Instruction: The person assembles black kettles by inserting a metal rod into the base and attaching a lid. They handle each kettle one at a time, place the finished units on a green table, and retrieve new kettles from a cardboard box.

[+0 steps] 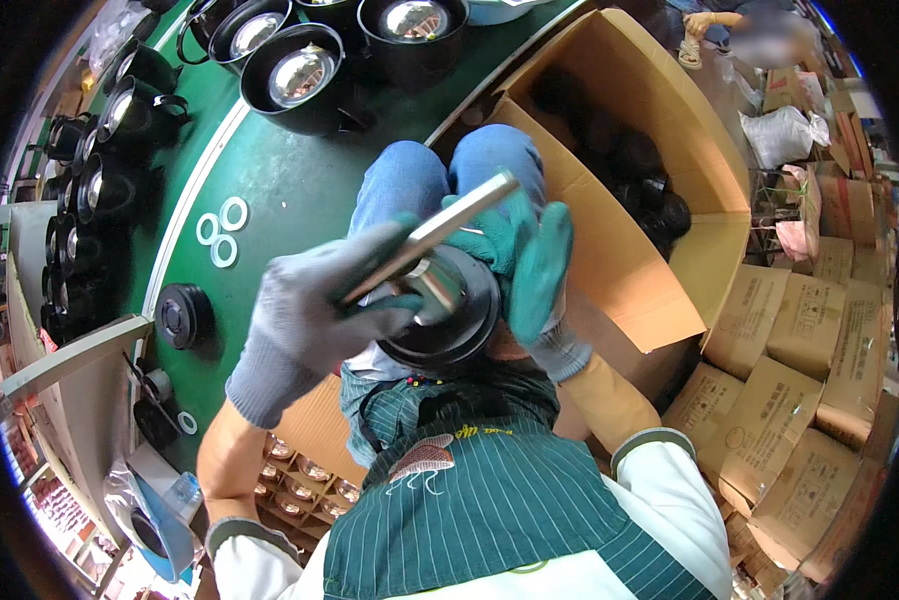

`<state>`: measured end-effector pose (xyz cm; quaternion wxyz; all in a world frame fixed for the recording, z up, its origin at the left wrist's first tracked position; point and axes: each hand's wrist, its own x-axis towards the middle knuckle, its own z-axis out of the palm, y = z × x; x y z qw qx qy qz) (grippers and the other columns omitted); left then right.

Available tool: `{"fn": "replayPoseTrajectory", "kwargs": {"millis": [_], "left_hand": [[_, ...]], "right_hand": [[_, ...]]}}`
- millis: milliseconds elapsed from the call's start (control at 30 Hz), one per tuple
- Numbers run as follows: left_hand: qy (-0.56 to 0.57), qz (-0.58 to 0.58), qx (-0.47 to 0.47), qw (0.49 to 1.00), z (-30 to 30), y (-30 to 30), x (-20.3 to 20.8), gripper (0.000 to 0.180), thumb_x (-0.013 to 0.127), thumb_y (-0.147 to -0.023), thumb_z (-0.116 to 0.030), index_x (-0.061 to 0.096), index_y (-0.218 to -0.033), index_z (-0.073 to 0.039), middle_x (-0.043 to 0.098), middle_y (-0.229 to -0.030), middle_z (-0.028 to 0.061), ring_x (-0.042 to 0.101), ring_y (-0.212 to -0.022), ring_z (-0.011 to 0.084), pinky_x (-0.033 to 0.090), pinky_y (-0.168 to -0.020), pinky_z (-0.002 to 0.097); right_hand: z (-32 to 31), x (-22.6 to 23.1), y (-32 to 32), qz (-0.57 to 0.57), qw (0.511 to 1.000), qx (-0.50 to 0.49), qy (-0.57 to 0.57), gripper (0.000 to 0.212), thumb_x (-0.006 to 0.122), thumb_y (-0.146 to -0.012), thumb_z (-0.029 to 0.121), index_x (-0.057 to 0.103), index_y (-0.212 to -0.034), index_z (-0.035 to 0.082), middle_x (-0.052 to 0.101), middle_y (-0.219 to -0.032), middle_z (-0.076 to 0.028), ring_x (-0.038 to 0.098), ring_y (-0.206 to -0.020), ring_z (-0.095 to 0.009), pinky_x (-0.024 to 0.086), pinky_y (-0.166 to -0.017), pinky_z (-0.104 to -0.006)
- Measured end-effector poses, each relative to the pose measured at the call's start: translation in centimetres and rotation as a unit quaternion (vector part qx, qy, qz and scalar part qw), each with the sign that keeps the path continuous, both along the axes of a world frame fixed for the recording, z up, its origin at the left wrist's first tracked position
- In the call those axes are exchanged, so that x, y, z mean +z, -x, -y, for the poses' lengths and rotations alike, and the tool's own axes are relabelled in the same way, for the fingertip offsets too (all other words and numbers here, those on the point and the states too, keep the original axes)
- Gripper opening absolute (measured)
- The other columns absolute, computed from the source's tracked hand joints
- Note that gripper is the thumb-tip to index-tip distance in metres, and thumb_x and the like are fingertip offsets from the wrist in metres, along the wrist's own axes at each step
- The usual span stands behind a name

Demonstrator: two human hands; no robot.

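l hand (319, 295) grip closed round metal t-bar (459, 216), over blk round part (475, 310) in lap; r hand (539, 265) at part's r side, can't tell if grip's tight. table (294, 190) edge runs alongside open carton (609, 280), nr knees; bare room btwn pots (314, 118) & wht rings (224, 263).

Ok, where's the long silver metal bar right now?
Near the centre of the head view: the grey-gloved left hand grips the long silver metal bar, slanting up to the right, with the round black part just below in the picture.
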<state>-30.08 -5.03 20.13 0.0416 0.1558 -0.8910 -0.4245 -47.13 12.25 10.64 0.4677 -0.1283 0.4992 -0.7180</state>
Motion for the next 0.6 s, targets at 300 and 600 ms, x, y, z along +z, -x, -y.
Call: {"fn": "replayPoseTrajectory", "kwargs": {"millis": [300, 600], "left_hand": [[0.199, 0.293, 0.081, 0.932, -9.8, 3.4, 3.3, 0.087, 0.076, -0.089, -0.033, 0.034, -0.154, 0.006, 0.066, -0.112, 0.0224, 0.074, -0.086, 0.0354, 0.060, -0.071, 0.0427], [0.120, 0.053, 0.119, 0.984, -5.5, 0.6, -2.0, 0.037, 0.049, -0.102, -0.021, 0.068, -0.127, -0.001, 0.073, -0.092, 0.0216, 0.074, -0.082, 0.0373, 0.057, -0.075, 0.0432]], "right_hand": [[5.4, -1.4, 5.3, 0.093, 0.963, 0.241, 0.071, 0.047, 0.051, -0.109, 0.028, 0.055, -0.143, -0.004, 0.074, -0.094, -0.008, 0.075, -0.083, -0.020, 0.062, -0.076, -0.0292], [-0.1, -4.0, 4.7, 0.157, 0.949, 0.193, 0.196, 0.042, 0.056, -0.107, 0.014, 0.050, -0.144, -0.006, 0.074, -0.102, -0.013, 0.073, -0.108, -0.028, 0.060, -0.099, -0.0375]]}}
